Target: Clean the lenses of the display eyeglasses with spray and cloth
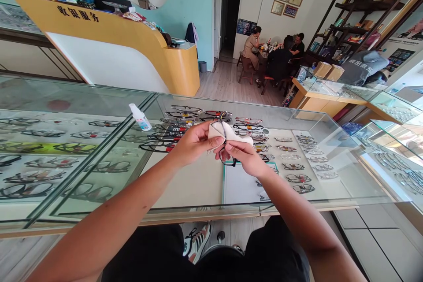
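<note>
A dark-framed pair of eyeglasses is held upright on its side above the glass counter, between my two hands. Against its upper part lies a white cloth, which also shows behind my right fingers. My left hand is closed, thumb and fingers pinching the cloth against the frame. With thumb and fingers near the middle of the frame, my right hand is closed on the eyeglasses; its fingertips show behind the lower lens. A white spray bottle stands on the counter to the left of my hands.
The glass display counter holds rows of eyeglasses beneath its top. A wooden cashier desk stands beyond it at left. Several people sit round a table at the back. More showcases stand at right.
</note>
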Demonstrator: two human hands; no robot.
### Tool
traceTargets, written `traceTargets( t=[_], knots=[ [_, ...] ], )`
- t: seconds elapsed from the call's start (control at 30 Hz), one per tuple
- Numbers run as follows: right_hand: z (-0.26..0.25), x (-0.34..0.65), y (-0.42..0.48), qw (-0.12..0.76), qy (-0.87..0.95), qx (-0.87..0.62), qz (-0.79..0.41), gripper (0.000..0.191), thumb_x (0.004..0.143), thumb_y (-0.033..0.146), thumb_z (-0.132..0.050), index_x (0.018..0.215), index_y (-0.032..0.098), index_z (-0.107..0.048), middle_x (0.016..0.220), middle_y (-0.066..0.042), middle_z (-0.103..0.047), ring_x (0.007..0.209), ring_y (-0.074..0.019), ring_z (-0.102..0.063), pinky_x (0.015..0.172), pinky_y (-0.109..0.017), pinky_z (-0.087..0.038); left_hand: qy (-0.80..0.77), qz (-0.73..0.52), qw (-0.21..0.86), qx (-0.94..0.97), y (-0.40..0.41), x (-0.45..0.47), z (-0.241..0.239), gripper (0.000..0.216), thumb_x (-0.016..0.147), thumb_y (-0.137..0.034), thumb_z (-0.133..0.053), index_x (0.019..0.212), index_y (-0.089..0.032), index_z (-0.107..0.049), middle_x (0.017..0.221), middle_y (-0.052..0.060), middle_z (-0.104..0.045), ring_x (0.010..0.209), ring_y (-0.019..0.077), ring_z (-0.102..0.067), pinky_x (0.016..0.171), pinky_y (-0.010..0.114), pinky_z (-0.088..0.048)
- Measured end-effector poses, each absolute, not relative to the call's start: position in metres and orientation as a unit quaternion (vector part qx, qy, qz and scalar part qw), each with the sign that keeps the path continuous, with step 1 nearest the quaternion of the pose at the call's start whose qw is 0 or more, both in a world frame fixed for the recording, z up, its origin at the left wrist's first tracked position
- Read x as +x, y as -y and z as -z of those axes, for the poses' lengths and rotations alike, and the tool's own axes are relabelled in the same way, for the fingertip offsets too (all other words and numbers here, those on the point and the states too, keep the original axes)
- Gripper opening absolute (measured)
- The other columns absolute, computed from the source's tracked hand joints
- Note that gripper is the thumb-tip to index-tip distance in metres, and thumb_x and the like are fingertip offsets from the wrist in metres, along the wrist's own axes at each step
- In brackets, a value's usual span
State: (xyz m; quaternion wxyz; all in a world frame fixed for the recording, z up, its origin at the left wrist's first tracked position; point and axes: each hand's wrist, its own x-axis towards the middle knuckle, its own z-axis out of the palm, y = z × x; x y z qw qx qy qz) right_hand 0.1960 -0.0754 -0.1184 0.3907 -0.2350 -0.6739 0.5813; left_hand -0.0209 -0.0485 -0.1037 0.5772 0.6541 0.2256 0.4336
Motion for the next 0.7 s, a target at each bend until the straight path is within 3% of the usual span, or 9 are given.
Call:
traceTargets(
  t=[0.27,0.37,0.57,0.7],
  knots=[
    [0.12,0.195,0.078,0.37,0.696,-0.252,-0.561,0.057,0.109,0.07,-0.058,0.105,0.018,-0.079,0.098,-0.007,-0.072,0.089,-0.0187,-0.058,0.087,-0.034,-0.049,-0.246,-0.455,0.578,0.632,0.049,-0.019,0.104,0.038,0.091,-0.045,-0.092,0.086,-0.017,-0.066,0.062,0.0,-0.071,0.051,0.0157,-0.067,0.051,0.025,-0.05],
    [0.119,0.194,0.08,0.362,0.707,-0.252,-0.553,0.056,0.111,0.069,-0.055,0.103,0.019,-0.077,0.099,-0.007,-0.073,0.093,-0.0197,-0.06,0.09,-0.034,-0.049,-0.245,-0.463,0.581,0.623,0.046,-0.019,0.109,0.04,0.092,-0.051,-0.09,0.089,-0.018,-0.069,0.065,0.0,-0.073,0.05,0.0175,-0.07,0.05,0.025,-0.052],
    [0.116,0.195,0.081,0.366,0.696,-0.263,-0.559,0.055,0.109,0.071,-0.058,0.098,0.019,-0.074,0.091,-0.005,-0.071,0.088,-0.0193,-0.059,0.088,-0.034,-0.048,-0.236,-0.442,0.601,0.623,0.038,-0.026,0.117,0.041,0.104,-0.058,-0.074,0.099,-0.018,-0.071,0.073,0.003,-0.077,0.062,0.0209,-0.077,0.063,0.031,-0.064],
    [0.113,0.196,0.079,0.398,0.683,-0.256,-0.556,0.053,0.108,0.068,-0.062,0.099,0.018,-0.077,0.085,-0.005,-0.07,0.082,-0.0187,-0.057,0.085,-0.035,-0.049,-0.248,-0.445,0.617,0.599,0.037,-0.028,0.115,0.042,0.1,-0.057,-0.079,0.103,-0.016,-0.07,0.082,0.005,-0.076,0.072,0.0209,-0.076,0.069,0.031,-0.063]
  ],
)
